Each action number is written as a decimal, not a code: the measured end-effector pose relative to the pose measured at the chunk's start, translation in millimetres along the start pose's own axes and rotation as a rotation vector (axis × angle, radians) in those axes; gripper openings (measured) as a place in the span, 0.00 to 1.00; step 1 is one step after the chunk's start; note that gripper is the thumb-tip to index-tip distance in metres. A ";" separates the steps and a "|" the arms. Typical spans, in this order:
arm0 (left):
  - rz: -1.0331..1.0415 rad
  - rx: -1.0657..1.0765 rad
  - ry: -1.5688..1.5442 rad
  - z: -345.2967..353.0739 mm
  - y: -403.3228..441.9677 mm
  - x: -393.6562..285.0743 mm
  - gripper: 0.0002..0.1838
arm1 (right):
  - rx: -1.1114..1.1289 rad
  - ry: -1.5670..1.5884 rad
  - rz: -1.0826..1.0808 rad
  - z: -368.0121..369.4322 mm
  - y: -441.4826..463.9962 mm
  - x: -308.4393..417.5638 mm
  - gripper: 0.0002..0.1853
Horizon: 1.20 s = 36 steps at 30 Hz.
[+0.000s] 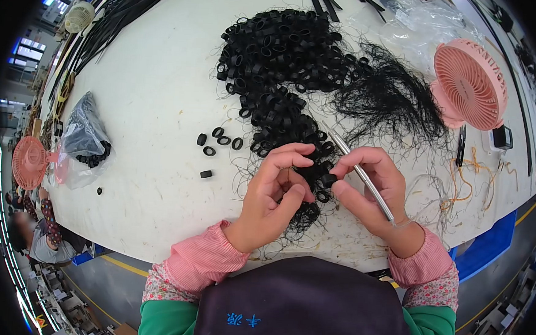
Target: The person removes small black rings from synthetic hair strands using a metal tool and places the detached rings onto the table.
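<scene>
Between the thumb and index finger of my right hand (377, 188) is a small black ring (328, 180). The same hand also carries a slim silver pen-shaped tool (365, 181), slanting across its fingers with a pointed end up and to the left. My left hand (272, 198) is just left of that ring, fingers curved and apart, with nothing visible in its grasp. Beyond both hands spreads a big heap of black rings (275, 51), and its near end reaches down between them. Tangled black thread trimmings (389, 95) lie right of the heap.
Several loose rings (223, 141) lie left of the heap. A plastic bag with rings (86, 132) is farther left. Pink fans (469, 84) stand at both sides. Black strips (117, 17) lie at the back left, orange thread (464, 173) at right. A person (45, 243) is at far left.
</scene>
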<state>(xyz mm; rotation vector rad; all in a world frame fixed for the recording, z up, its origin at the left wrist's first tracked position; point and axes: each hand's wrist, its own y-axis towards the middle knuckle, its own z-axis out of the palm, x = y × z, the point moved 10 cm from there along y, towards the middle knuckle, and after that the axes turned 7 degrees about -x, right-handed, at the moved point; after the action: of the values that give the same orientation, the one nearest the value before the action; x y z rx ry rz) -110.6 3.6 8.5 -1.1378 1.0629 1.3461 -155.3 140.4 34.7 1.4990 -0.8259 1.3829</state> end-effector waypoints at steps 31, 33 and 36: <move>-0.356 -0.041 -0.380 -2.6 -1.8 27.6 0.05 | 0.146 0.018 -0.169 -1.0 1.7 19.3 0.12; -0.364 -0.031 -0.427 -3.8 -2.7 30.0 0.05 | 0.158 0.018 -0.167 -2.0 1.7 18.4 0.12; -0.335 -0.025 -0.368 -7.0 -3.1 29.2 0.06 | 0.163 0.113 -0.187 -4.1 -0.1 20.3 0.10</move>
<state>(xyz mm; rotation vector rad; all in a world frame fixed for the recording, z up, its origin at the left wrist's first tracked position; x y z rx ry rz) -107.5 1.7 -21.5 -0.9855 0.5629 1.2401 -153.7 146.3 54.5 1.5625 -0.4992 1.4068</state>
